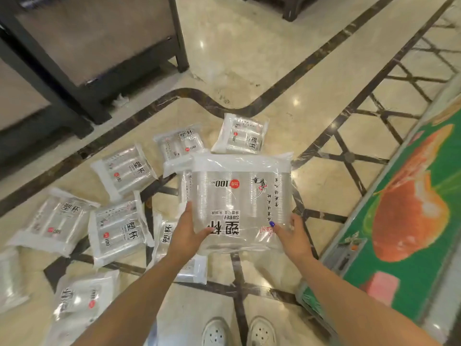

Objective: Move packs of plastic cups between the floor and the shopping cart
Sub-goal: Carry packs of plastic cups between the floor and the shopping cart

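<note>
I hold one clear pack of plastic cups [240, 201] in the air in front of me, printed side up. My left hand [185, 233] grips its near left corner, thumb on top. My right hand [290, 237] grips its near right corner, thumb on top. Several more packs lie scattered on the marble floor below and to the left, such as a pack [242, 134] at the far side, a pack [124, 171] to the left and a pack [117, 232] nearer me. No shopping cart is in sight.
A dark-framed display stand [99, 46] fills the upper left. A green and orange display panel [411, 208] runs along the right edge. My two white shoes [239, 332] stand on the floor at the bottom. Open marble floor [287, 58] stretches ahead.
</note>
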Demonstrator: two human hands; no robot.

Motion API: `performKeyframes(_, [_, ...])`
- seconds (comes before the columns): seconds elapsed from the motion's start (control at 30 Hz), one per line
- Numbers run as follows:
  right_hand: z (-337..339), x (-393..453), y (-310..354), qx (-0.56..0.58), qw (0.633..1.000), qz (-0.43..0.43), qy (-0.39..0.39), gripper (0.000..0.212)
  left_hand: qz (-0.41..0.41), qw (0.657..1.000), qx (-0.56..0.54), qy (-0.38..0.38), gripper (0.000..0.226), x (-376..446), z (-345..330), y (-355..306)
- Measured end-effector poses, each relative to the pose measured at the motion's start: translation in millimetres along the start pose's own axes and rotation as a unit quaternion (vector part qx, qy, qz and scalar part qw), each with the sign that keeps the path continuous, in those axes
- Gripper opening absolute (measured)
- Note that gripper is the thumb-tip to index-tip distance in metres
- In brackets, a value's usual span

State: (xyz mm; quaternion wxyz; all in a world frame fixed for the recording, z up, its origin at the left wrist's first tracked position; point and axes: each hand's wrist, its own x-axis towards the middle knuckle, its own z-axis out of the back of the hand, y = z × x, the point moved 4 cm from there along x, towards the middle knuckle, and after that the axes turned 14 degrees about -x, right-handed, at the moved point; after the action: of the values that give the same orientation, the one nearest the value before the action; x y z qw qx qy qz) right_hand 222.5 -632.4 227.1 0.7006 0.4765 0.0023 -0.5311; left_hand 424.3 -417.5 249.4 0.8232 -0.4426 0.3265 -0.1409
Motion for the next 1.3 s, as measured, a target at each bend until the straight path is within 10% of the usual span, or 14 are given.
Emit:
performKeyframes(0.33, [180,-148,244,0.004,0.986,0.153,-0.068,0.044,-0.145,0.986,-0.062,-0.06,0.092,-116,138,-278])
performKeyframes(0.67, [293,-290,331,0.017,0.953,0.219,-0.209,0.049,-0.348,0.936,-0.052,0.008,0.082,-211,204,-439])
performKeyframes(1.17, [414,-493,218,0.047,0.903,0.128,-0.407,0.044,-0.448,0.873,-0.053,0.188,0.079,-352,101,-536])
performKeyframes(1.3, [465,-551,137,0.073,0.878,0.065,-0.468,0.076,-0.483,0.836,-0.027,0.26,0.084,-411,16,-560])
